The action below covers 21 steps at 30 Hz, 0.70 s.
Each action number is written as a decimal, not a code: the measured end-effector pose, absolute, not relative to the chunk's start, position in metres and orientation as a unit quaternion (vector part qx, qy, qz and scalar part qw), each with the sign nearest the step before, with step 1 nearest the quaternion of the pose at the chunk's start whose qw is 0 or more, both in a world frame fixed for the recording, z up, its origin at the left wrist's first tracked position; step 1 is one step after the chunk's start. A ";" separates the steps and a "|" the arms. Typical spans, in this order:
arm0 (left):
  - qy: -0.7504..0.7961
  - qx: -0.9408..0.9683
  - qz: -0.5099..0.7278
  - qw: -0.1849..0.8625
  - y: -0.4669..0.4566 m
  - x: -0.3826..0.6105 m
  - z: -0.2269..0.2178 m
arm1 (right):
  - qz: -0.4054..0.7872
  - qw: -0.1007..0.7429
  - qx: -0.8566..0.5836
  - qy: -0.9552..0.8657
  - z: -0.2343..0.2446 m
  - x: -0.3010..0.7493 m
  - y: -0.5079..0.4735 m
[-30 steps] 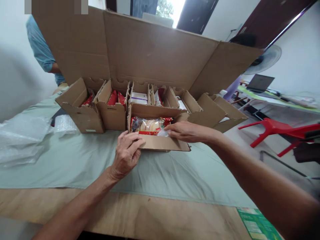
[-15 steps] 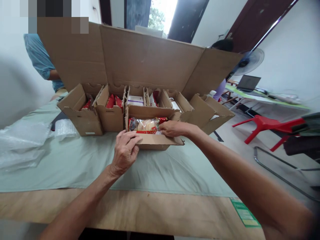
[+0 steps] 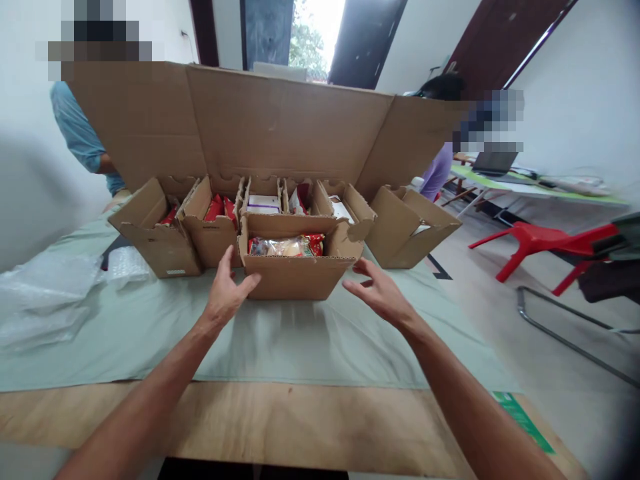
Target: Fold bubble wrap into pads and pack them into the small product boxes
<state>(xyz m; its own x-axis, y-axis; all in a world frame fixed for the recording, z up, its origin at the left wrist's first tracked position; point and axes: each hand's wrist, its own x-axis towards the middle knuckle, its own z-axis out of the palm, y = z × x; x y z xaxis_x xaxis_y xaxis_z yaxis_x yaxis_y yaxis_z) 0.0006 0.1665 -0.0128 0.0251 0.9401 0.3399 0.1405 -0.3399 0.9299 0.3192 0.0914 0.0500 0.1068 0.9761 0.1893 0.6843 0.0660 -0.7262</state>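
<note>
A cardboard box [image 3: 295, 279] stands in the middle of the cloth-covered table, open at the top. Inside it lies a clear and red snack packet [image 3: 287, 247]. At the box's left side is my left hand [image 3: 227, 290], fingers apart and holding nothing. My right hand [image 3: 377, 288] is by the right end, its fingers spread and empty. Whether either hand touches the cardboard I cannot tell. Behind stands a row of similar boxes, among them one with red packets [image 3: 220, 209] and one with a white carton [image 3: 263, 203].
A tall cardboard panel [image 3: 285, 127] rises behind the boxes. Bubble wrap [image 3: 47, 290] lies on the left of the green cloth [image 3: 280, 347]. A person in a blue sleeve [image 3: 75, 127] is behind at left, another person in purple [image 3: 437, 173] at right. A red chair [image 3: 535, 243] stands on the floor.
My right hand has come out of the box, and my left hand has let go of its front flap. That flap no longer sticks out toward me. Both hands are now at the box's sides.
</note>
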 end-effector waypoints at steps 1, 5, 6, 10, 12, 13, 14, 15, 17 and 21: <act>0.415 0.611 0.540 0.403 0.171 0.008 -0.012 | 0.237 0.398 -0.625 -0.628 0.041 0.313 0.104; 0.390 0.584 0.551 0.451 0.165 0.029 -0.006 | 0.280 0.493 -0.567 -0.597 0.019 0.288 0.128; 0.400 0.583 0.550 0.444 0.157 0.030 -0.005 | 0.279 0.497 -0.567 -0.595 0.015 0.284 0.122; 0.424 0.599 0.530 0.425 0.101 0.021 -0.011 | 0.241 0.505 -0.596 -0.576 0.002 0.282 0.061; 0.445 0.592 0.515 0.432 0.070 0.007 -0.017 | 0.214 0.504 -0.609 -0.574 0.001 0.278 0.027; 0.460 0.581 0.510 0.437 0.057 -0.002 -0.019 | 0.207 0.503 -0.607 -0.579 0.003 0.273 0.015; 0.474 0.568 0.508 0.442 0.048 -0.012 -0.019 | 0.203 0.502 -0.600 -0.588 0.007 0.265 0.008; 0.485 0.555 0.514 0.438 0.043 -0.023 -0.016 | 0.204 0.499 -0.590 -0.602 0.013 0.254 0.007; 0.496 0.546 0.543 0.402 0.046 -0.042 -0.004 | 0.212 0.489 -0.562 -0.633 0.028 0.233 0.019; 0.459 0.567 0.604 0.321 0.070 -0.049 0.028 | 0.228 0.512 -0.519 -0.646 0.053 0.215 0.055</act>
<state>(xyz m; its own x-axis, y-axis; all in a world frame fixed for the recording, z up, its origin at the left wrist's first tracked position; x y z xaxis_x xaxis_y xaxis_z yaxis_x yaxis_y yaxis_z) -0.0491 0.0703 0.0279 -0.1509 0.9080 0.3907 0.1319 -0.3732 0.9183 0.2145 0.0552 0.0528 0.0617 0.9037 0.4236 0.4363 0.3573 -0.8258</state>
